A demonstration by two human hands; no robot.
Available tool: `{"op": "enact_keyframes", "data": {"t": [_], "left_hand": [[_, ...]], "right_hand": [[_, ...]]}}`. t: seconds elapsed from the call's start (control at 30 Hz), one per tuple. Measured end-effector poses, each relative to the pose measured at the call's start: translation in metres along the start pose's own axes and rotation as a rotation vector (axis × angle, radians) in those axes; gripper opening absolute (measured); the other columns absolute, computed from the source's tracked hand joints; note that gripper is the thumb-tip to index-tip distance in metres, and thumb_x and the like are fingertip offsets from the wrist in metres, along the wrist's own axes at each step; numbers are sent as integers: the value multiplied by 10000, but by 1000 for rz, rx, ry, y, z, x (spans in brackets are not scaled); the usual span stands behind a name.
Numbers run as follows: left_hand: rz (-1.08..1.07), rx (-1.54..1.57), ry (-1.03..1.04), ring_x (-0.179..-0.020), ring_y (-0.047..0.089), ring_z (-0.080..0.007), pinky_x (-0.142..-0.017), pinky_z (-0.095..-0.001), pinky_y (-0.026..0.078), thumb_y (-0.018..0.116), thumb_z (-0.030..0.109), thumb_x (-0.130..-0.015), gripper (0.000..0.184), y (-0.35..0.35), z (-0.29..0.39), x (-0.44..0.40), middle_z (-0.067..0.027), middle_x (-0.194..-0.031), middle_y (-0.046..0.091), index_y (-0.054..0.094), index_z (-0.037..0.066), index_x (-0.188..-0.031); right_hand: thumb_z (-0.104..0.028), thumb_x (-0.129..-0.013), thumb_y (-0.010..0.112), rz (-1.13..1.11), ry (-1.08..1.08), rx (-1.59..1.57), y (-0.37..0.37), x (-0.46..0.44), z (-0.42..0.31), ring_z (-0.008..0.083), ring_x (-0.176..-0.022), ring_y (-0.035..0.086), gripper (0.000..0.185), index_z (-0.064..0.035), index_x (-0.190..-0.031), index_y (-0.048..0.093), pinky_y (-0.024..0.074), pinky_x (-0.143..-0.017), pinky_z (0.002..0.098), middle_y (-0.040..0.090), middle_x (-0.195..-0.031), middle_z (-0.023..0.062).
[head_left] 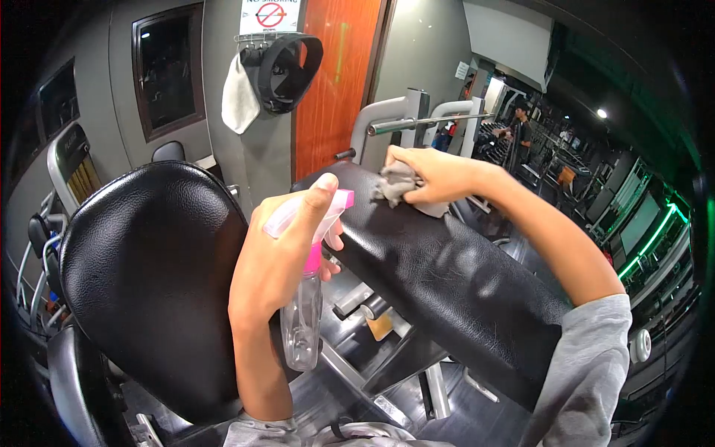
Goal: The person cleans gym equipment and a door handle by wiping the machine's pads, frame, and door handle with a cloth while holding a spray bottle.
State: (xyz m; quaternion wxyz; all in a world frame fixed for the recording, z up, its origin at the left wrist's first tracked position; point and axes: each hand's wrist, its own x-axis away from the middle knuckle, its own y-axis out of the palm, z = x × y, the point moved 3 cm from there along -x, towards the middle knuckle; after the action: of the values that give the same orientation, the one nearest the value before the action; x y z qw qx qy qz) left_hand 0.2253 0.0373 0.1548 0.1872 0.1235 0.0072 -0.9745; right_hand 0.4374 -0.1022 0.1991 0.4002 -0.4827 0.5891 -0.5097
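Observation:
My left hand (pixel 272 249) is wrapped round a clear spray bottle (pixel 302 328) with a pink trigger head, held upright in front of me between two black pads. Bunched in my right hand (pixel 436 175) is a grey cloth (pixel 398 185), pressed against the far end of the long black padded bench (pixel 447 276). Wet-looking shiny patches show on the bench's surface. To the left of the bottle stands a rounded black seat pad (pixel 156 276).
A metal bar (pixel 424 124) and grey machine frame stand behind the bench. A white towel (pixel 240 97) and a black belt (pixel 287 74) hang on the wall by a wooden door (pixel 331 82). Another person (pixel 519 138) stands far right, near weight racks.

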Motion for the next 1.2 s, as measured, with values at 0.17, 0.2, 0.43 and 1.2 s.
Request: {"op": "enact_keyframes", "data": {"t": [0.17, 0.2, 0.43, 1.2], "left_hand": [[-9, 26, -30, -473, 578, -156, -490, -287, 507, 550, 547, -937, 611, -3, 0, 1, -85, -638, 592, 645, -49, -842], [-12, 25, -26, -473, 578, -156, -490, -287, 507, 550, 547, -937, 611, -3, -1, 0, -85, -638, 592, 645, -49, -842], [-29, -9, 4, -429, 556, -164, -469, -300, 526, 535, 559, -924, 619, 3, -3, -2, -111, -646, 603, 638, -47, -855], [-106, -32, 62, -443, 578, -164, -482, -291, 514, 533, 588, -929, 659, 2, 6, 8, -105, -616, 593, 623, -45, -768]], "right_hand": [[-125, -728, 746, -419, 256, -37, -20, 35, -13, 131, -911, 547, 453, -92, -1103, 494, 456, -831, 313, 587, -958, 41], [-125, -728, 746, -415, 259, -36, -21, 32, -15, 131, -911, 547, 453, -92, -1103, 494, 456, -831, 313, 587, -958, 41], [-158, -707, 699, -295, 217, 139, -12, 7, -23, 289, -993, 655, 426, -123, -1110, 563, 498, -828, 391, 684, -1015, 115], [-132, -769, 694, 241, -37, 46, 31, 64, -88, 365, -992, 619, 332, -90, -1072, 567, 480, -860, 451, 631, -1016, 150]]}}
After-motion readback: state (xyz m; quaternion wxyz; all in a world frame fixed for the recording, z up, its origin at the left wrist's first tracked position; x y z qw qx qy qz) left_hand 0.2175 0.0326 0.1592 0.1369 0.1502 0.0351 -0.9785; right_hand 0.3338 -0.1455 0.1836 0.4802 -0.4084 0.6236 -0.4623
